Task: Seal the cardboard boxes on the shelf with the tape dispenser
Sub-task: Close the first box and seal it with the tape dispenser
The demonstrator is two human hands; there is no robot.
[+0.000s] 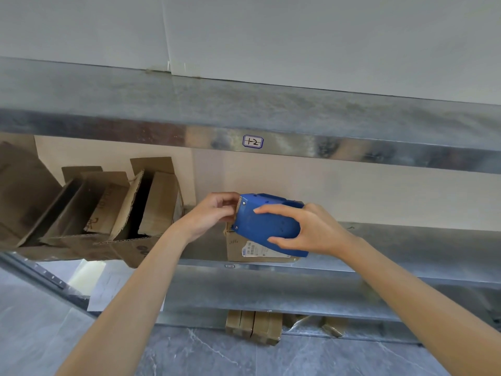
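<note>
A blue tape dispenser (267, 223) hangs just above a small cardboard box (260, 252) on the middle metal shelf (406, 248). My right hand (306, 229) grips the dispenser's body, thumb below and fingers across its side. At the dispenser's toothed blade end, my left hand (214, 213) pinches with curled fingers; whether tape is between them is hard to tell. The box carries a white label on its front, and its top is mostly hidden by the dispenser.
Several open cardboard boxes (113, 213) with raised flaps stand on the same shelf to the left. An upper shelf beam (298, 147) with a small label runs overhead. More small boxes (253, 327) sit below on the grey floor.
</note>
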